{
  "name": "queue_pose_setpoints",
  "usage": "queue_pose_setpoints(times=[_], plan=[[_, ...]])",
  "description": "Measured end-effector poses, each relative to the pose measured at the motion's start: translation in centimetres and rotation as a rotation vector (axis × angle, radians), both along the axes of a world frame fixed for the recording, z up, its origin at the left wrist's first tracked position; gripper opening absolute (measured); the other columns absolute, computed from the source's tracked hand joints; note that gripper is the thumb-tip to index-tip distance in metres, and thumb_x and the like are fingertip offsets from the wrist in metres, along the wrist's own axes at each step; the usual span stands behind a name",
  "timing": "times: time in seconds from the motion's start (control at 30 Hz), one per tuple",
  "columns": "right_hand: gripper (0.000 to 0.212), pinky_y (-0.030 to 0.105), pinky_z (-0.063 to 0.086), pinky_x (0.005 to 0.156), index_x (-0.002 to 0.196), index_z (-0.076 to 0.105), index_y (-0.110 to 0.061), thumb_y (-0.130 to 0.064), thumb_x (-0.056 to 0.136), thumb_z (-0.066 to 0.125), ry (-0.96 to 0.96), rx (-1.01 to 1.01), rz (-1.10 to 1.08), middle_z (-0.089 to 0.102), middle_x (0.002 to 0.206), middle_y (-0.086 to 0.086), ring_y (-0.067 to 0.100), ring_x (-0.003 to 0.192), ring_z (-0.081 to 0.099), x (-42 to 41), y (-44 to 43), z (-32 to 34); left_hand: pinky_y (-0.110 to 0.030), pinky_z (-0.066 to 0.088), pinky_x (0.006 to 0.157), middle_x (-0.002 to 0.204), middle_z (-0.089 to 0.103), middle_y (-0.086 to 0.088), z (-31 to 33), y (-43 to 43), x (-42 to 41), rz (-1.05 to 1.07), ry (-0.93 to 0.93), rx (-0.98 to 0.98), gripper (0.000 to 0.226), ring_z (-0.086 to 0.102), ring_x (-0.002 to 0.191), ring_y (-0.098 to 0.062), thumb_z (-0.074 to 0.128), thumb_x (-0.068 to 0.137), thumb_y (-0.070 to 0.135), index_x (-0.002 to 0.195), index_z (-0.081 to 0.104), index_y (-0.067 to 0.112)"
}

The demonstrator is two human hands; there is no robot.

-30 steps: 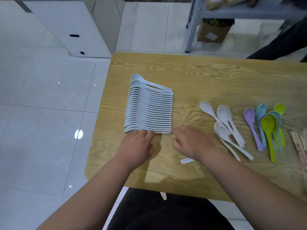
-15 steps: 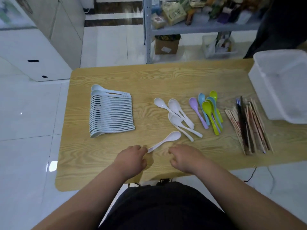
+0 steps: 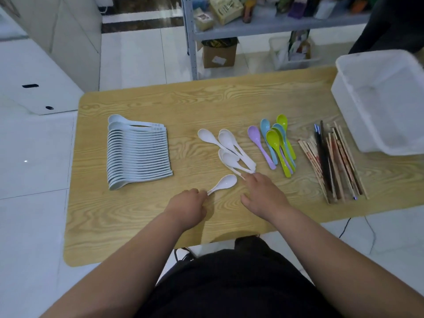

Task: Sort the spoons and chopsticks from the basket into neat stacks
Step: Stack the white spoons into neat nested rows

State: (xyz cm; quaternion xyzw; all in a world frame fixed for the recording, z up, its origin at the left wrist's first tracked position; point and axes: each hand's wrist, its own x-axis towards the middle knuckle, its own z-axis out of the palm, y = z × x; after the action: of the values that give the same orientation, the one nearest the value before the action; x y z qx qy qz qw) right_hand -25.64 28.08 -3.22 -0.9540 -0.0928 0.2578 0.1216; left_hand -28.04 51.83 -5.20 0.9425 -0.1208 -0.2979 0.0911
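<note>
Far left of the counter (image 3: 137, 226): the row of pale spoons (image 3: 140, 154) is nested tight, handles pointing right. That stack looks done.

My left hand (image 3: 187, 206): fingers curled, pinching the handle end of a single white spoon (image 3: 226, 182). The bowl points up and right, lies on the wood, and sits apart from every pile.

Just right of it: the loose white spoons (image 3: 229, 150), several of them, overlapping and fanned, not nested. Handles converge toward me.

My right hand (image 3: 263, 196): fingers stretched out and relaxed, low over the counter, fingertips at those handle ends. It holds nothing I can see. Contact looks likely, but I can't confirm it.

Further right: the coloured spoons (image 3: 275, 143), purple, blue and green, in a rough fan. Then the chopsticks (image 3: 332, 161), a loose sheaf, roughly parallel, with uneven ends. The basket (image 3: 348, 106) is at the far right edge. What shows of the inside looks empty, though it's blurred.

My read on the step: unloading is done and I'm tidying the white-spoon group.

Next move needs:
- right hand gathers the fanned handles and squares the bowls so they nest
- left hand drops its spoon onto that stack, bowl aligned the same way
- after that, the coloured spoons and chopstick ends need the same squaring

Risk: nudging the handles could spread the fan instead of closing it.
</note>
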Motion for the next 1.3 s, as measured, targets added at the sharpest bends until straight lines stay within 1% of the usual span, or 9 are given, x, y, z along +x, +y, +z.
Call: queue_pose_setpoints(times=[0.2,0.37,0.5,0.67,0.87,1.0,1.13,1.23,1.3], plan=[[0.059,0.04,0.039,0.101,0.152,0.03,-0.013,-0.032,0.099,0.048,-0.096,-0.084,0.242,0.044,0.14,0.008,0.031,0.125,0.044,4.7,-2.3,-2.5,-0.04,0.045,0.085,0.125,0.053,-0.007,-1.6,-3.3,3.1,0.22,0.016,0.067,0.041,0.053,0.114,-0.031,0.051,0.094,0.029,0.134,0.046,0.018],[0.035,0.041,0.044,0.086,0.132,0.043,-0.008,-0.01,0.097,0.046,-0.051,-0.125,0.482,0.046,0.127,0.013,0.034,0.118,0.048,5.7,-3.2,-4.2,-0.041,0.043,0.074,0.123,0.049,-0.01,-2.8,-6.4,3.5,0.298,0.067,0.174,0.034,0.055,0.109,-0.034,0.048,0.096,0.019,0.129,0.041,0.013],[0.044,0.041,0.046,0.089,0.133,0.04,-0.008,0.002,0.091,0.044,-0.031,-0.071,0.489,0.046,0.127,0.014,0.032,0.112,0.048,5.7,-4.2,-4.9,-0.04,0.044,0.076,0.121,0.052,-0.012,-3.1,-7.7,2.8,0.424,0.146,0.161,0.024,0.059,0.107,-0.035,0.047,0.098,0.015,0.122,0.044,0.013],[0.044,0.038,0.04,0.092,0.135,0.041,-0.008,0.003,0.092,0.042,0.002,-0.058,0.466,0.044,0.13,0.016,0.033,0.118,0.044,6.3,-4.6,-4.9,-0.035,0.052,0.064,0.102,0.06,-0.01,-2.8,-7.8,1.3,0.907,0.187,-0.153,0.027,0.065,0.083,-0.03,0.056,0.087,0.014,0.113,0.056,0.017],[0.043,0.039,0.042,0.081,0.127,0.039,-0.017,0.0,0.088,0.046,0.129,-0.047,0.345,0.041,0.124,0.013,0.033,0.107,0.046,5.2,-4.1,-4.3,-0.03,0.035,0.053,0.078,0.053,-0.01,0.6,-8.6,0.2,1.764,0.334,-1.062,0.026,0.043,0.056,-0.017,0.046,0.092,-0.003,0.114,0.058,0.005],[0.026,0.038,0.05,0.08,0.115,0.04,-0.024,-0.017,0.092,0.05,0.271,0.075,0.179,0.055,0.11,0.004,0.024,0.093,0.055,3.9,-3.3,-3.6,-0.028,0.043,0.064,0.078,0.053,-0.009,1.1,-7.0,-0.5,1.816,0.495,-1.304,0.027,0.053,0.066,-0.018,0.034,0.097,-0.007,0.114,0.054,0.001],[0.019,0.035,0.051,0.075,0.104,0.044,-0.025,-0.019,0.091,0.057,0.29,0.343,-0.158,0.062,0.1,0.001,0.021,0.086,0.061,2.8,-1.7,-1.9,-0.046,0.051,0.097,0.099,0.067,-0.015,1.1,-5.4,-1.0,1.749,0.526,-1.361,0.022,0.068,0.099,-0.031,0.044,0.099,-0.009,0.115,0.057,0.001],[0.014,0.033,0.048,0.071,0.103,0.048,-0.018,-0.015,0.094,0.058,0.273,0.441,-0.284,0.064,0.095,0.002,0.02,0.08,0.061,2.5,0.3,-0.4,-0.049,0.051,0.098,0.099,0.07,-0.015,1.2,-3.9,-1.1,1.705,0.551,-1.396,0.02,0.07,0.1,-0.033,0.046,0.098,-0.009,0.113,0.057,0.0],[0.014,0.033,0.044,0.075,0.104,0.045,-0.018,-0.018,0.095,0.055,0.247,0.365,-0.229,0.056,0.092,-0.005,0.021,0.087,0.058,2.2,1.4,0.0,-0.049,0.053,0.096,0.109,0.066,-0.019,1.2,-2.9,-1.2,1.691,0.567,-1.382,0.022,0.07,0.102,-0.034,0.047,0.098,-0.009,0.118,0.054,-0.003]])
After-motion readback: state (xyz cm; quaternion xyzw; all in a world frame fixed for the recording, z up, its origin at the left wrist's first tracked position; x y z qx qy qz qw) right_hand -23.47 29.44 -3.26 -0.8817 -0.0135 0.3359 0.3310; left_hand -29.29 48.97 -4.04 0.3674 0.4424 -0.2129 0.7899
